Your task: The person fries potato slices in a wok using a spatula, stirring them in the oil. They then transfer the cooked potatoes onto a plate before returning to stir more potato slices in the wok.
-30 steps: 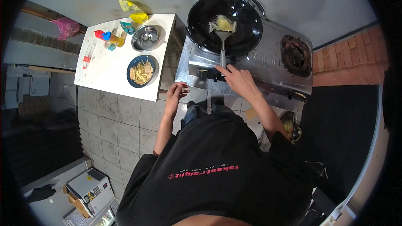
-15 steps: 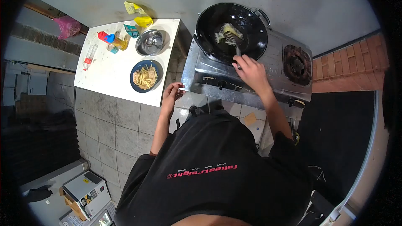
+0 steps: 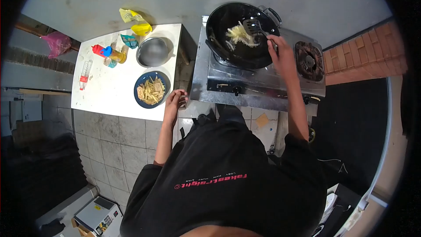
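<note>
The right hand (image 3: 283, 55) grips a spatula (image 3: 258, 29) over the wok (image 3: 219, 30) ahead; the left hand (image 3: 176, 99), fingers loosely parted, hangs beside the plate (image 3: 165, 79).

decent indoor light tbh, brightest on the white table (image 3: 103, 94) at 10 o'clock, while 8 o'clock sinks into murk. soft shadows smudge the wall (image 3: 175, 2) around 12, little glints hit the wok (image 3: 218, 48) at 1, the metal bowl (image 3: 152, 53) looks kinda smeary, and fisheye bends the edges into black.
</note>
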{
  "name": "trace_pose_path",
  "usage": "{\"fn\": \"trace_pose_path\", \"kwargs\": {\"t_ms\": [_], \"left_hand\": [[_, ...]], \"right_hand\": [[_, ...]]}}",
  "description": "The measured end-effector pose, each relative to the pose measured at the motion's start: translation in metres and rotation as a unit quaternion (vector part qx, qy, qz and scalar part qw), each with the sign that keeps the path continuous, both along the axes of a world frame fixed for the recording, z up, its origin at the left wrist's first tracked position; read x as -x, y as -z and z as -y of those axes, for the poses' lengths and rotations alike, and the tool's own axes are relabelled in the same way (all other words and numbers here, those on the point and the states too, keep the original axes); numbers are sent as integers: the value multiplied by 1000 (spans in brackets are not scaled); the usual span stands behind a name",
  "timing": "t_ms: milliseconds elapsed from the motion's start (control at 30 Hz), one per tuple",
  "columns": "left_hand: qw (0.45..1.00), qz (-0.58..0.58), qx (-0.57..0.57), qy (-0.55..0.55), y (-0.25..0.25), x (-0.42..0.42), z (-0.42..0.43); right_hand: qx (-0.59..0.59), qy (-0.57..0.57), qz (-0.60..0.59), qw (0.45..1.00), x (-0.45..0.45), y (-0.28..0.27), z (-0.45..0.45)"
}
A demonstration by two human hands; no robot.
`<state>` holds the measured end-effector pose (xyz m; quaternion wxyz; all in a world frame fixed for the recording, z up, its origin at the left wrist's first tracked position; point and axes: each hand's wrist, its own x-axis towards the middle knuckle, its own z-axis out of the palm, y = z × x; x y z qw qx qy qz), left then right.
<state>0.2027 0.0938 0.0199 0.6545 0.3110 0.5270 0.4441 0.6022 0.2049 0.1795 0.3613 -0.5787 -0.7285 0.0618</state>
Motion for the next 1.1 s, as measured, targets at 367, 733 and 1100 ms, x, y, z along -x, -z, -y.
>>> {"fn": "trace_pose_path", "kwargs": {"t_ms": [367,733,1100], "left_hand": [[999,26,-11,-20,-19,-15,-28],[994,61,1,-85,-18,-77,-28],[995,37,24,-93,-10,-90,-36]], "right_hand": [[-2,26,-1,1000,-34,-34,-52],[125,64,-287,948,-77,7,-88],[158,29,-309,938,-70,30,-76]]}}
